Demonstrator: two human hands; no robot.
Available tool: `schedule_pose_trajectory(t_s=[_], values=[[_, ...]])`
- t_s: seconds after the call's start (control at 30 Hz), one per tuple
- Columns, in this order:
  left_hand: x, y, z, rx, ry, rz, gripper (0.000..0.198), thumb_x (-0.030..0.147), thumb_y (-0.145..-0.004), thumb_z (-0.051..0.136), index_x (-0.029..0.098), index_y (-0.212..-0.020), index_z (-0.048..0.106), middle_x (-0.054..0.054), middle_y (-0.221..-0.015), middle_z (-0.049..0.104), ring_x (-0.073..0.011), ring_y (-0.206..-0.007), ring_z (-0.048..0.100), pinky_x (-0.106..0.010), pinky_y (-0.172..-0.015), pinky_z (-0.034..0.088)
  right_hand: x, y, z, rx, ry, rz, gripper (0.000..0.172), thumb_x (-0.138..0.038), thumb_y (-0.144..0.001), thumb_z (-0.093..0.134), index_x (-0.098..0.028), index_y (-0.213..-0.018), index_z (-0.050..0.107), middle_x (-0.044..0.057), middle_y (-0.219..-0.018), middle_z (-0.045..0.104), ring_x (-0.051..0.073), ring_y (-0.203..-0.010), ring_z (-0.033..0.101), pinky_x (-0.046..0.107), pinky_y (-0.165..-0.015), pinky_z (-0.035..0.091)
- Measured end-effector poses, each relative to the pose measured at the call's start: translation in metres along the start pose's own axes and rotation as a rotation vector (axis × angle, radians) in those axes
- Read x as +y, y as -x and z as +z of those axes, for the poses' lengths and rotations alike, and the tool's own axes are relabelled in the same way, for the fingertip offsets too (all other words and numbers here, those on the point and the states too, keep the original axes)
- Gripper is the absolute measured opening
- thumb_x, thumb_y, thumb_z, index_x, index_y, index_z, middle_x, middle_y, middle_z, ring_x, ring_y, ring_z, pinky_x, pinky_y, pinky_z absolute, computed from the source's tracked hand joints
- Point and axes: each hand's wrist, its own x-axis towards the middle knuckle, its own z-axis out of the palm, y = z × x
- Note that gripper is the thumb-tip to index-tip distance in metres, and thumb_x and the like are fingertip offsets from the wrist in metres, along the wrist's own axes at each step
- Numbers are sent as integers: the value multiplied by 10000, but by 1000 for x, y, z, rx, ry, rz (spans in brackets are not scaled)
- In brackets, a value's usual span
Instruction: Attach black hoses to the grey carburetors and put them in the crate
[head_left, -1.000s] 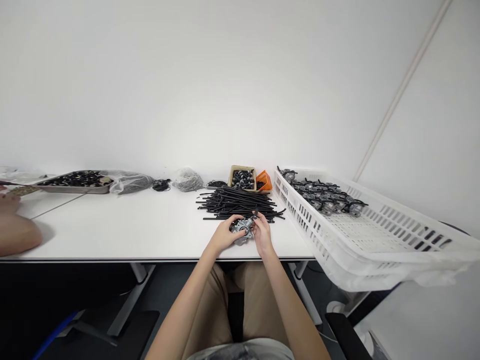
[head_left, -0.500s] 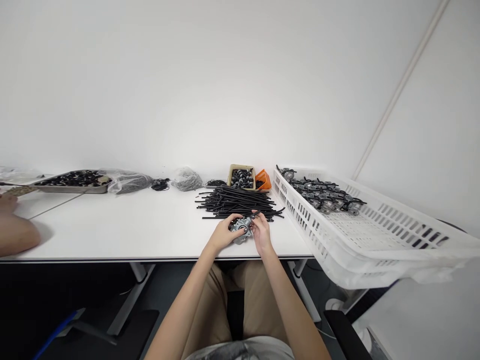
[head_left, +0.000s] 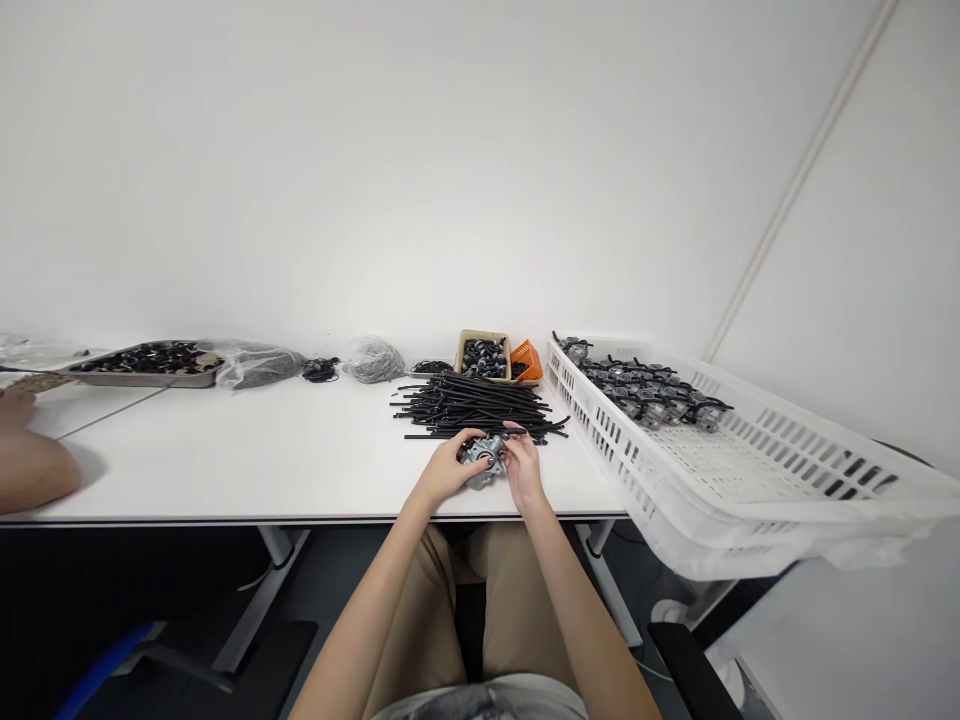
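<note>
Both my hands hold a grey metal carburettor (head_left: 481,460) just in from the table's front edge. My left hand (head_left: 448,469) grips its left side, with the fingers wrapped over the top. My right hand (head_left: 523,465) pinches its right side, and a short black piece shows at those fingertips. The hands hide much of the part. Directly behind them lies a loose pile of black rubber tubes (head_left: 476,405), almost touching the carburettor.
A white slotted plastic crate (head_left: 641,455) with several assembled carburettors stands at right. Behind the tubes are a cardboard tray (head_left: 474,352) and an orange basket (head_left: 527,362). A metal tray (head_left: 112,372) and plastic bags (head_left: 259,367) lie at left, beside a co-worker's arm (head_left: 34,468).
The carburettor has turned slightly between my hands, and my right fingers have shifted on it. The whole view has moved a little.
</note>
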Motion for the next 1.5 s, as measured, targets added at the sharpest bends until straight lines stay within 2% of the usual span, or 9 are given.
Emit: schedule_pose_trajectory(t_s=[0.4,0.73,1.0,1.27,1.5], values=[[-1,0,1,-10,7,-8,449,341,-754,677,222,-1183,617,-28,-1111,705,-214,-969,635,-320,-896,484,1,-1,-1,-1,36,2,367,-250,-647,712,-224,-1010,666,-7,-843,631,121,-688,543,236,-601,412],[1,0,0,-5,5,6,449,312,-744,678,219,-1181,628,-32,-1110,708,-211,-957,634,-316,-884,490,0,0,-1,-7,66,-17,348,-233,-650,708,-229,-996,663,-48,-729,542,99,-630,502,230,-584,384],[3,1,0,-1,-11,-13,434,324,-754,670,217,-1172,625,-26,-1089,709,-201,-914,631,-299,-833,482,0,-1,0,30,44,4,414,-254,-614,747,-212,-1013,644,-43,-741,587,101,-636,519,231,-587,373],[3,0,0,-3,8,-7,433,324,-749,672,220,-1168,629,-30,-1094,712,-214,-949,635,-318,-871,489,0,-1,2,18,37,-7,378,-247,-612,748,-212,-977,654,-7,-847,654,117,-685,558,236,-592,382],[3,1,0,-9,3,-11,442,328,-747,672,222,-1174,627,-30,-1085,714,-215,-946,641,-315,-859,500,1,-2,0,9,45,8,380,-258,-626,735,-214,-994,652,-8,-828,655,119,-678,556,238,-589,377]])
